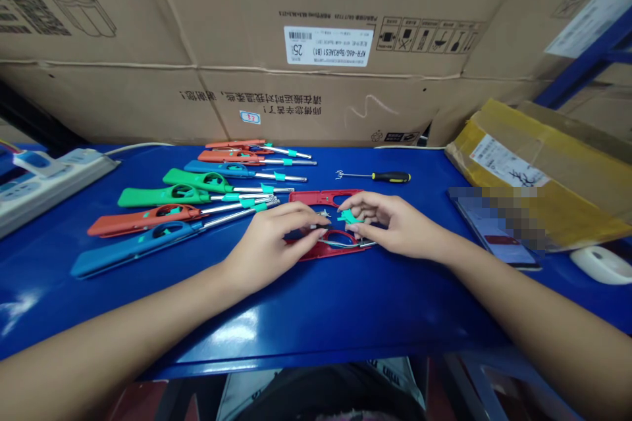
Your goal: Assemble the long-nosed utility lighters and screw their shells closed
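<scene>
A: Hands?
B: Right hand [388, 220] pinches a small mint-green plastic piece [348, 217], thumb and fingertips. Left hand [276, 237] has thumb and index nearly together at a tiny dark part [324, 227]; mostly hidden, can't tell if it's gripped.
A: Casing?
B: Far red hollow plastic half [316, 197] and near red hollow plastic half [323, 251], mid-worktop, between front and back edges.
A: Handling?
B: Probably all light, stiff, slick. Green piece's thin prongs look snappable; hold its broad body. Take halves by outer rims.
</scene>
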Available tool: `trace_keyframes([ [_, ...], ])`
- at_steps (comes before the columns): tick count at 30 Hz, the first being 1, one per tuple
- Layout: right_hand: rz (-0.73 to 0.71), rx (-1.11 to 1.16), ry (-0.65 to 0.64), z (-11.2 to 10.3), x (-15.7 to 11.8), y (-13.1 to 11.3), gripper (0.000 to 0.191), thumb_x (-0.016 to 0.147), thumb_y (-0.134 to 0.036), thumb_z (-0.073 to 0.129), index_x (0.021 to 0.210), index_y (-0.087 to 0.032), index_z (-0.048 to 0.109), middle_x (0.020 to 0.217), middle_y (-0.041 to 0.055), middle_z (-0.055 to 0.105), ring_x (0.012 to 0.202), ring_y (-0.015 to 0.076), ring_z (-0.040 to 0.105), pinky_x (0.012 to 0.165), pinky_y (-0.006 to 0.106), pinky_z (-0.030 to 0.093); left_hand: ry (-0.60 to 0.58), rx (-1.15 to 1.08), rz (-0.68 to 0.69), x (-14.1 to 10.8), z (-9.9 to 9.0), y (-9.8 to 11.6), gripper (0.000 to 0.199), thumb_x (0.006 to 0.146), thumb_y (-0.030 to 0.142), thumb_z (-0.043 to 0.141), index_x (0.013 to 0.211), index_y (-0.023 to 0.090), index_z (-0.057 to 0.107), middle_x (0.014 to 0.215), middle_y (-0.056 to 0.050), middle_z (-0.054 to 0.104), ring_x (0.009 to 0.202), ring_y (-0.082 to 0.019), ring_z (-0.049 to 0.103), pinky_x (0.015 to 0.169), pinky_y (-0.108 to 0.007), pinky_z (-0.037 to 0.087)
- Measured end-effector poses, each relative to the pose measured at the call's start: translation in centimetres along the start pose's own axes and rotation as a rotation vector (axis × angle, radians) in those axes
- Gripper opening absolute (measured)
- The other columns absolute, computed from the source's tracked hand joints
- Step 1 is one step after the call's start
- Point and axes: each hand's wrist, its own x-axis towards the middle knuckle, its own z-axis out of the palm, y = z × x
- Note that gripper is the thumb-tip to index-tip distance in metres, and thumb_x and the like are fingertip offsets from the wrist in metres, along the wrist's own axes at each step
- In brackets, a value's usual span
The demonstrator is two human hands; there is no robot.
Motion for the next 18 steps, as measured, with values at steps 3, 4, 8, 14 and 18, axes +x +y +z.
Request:
trace_keyframes([
  [3,-0.016,0.025,0.026,0.0,0.0,0.0,0.028,0.089,-0.034,0.068,0.112,-0.018,0.063,0.096,0.0063,0.07,0.083,0.0166,0.069,0.079,0.034,0.059,0.015,-0.017,-0.003,0.1,0.0,0.2,0.017,0.09,0.011,0.069,0.104,0.015,0.077,0.096,-0.005,0.077,0.088,-0.012,0.071,0.085,-0.019,0.055],
  [4,-0.016,0.031,0.024,0.0,0.0,0.0,0.028,0.089,-0.034,0.068,0.111,-0.018,0.063,0.096,0.0058,0.07,0.084,0.0164,0.069,0.08,0.034,0.059,0.021,-0.025,-0.006,0.1,0.0,0.2,0.017,0.089,0.011,0.069,0.103,0.015,0.077,0.096,-0.005,0.077,0.089,-0.012,0.072,0.086,-0.019,0.055],
  [8,0.01,0.027,-0.031,-0.1,0.0,-0.2,0.028,0.087,-0.03,0.069,0.111,-0.017,0.066,0.097,0.0058,0.071,0.084,0.0158,0.068,0.08,0.033,0.058,0.048,-0.051,-0.037,0.3,0.0,0.3,0.013,0.088,0.012,0.071,0.098,0.015,0.079,0.093,-0.005,0.078,0.086,-0.011,0.072,0.083,-0.017,0.055],
  [14,-0.043,0.001,-0.027,0.5,0.1,-0.3,0.026,0.084,-0.025,0.072,0.108,-0.015,0.07,0.091,0.0043,0.072,0.079,0.0134,0.065,0.077,0.029,0.056,0.077,-0.11,-0.116,0.2,0.2,0.5,0.011,0.086,0.013,0.073,0.095,0.016,0.079,0.091,-0.004,0.077,0.08,-0.011,0.072,0.072,-0.015,0.058],
  [18,-0.054,0.001,0.023,1.2,0.1,-0.2,0.027,0.083,-0.028,0.074,0.107,-0.016,0.072,0.086,0.0023,0.07,0.074,0.0124,0.064,0.073,0.027,0.055,0.091,-0.168,-0.19,0.2,0.3,0.7,0.009,0.085,0.015,0.074,0.091,0.018,0.08,0.089,-0.002,0.077,0.078,-0.01,0.072,0.07,-0.014,0.058],
])
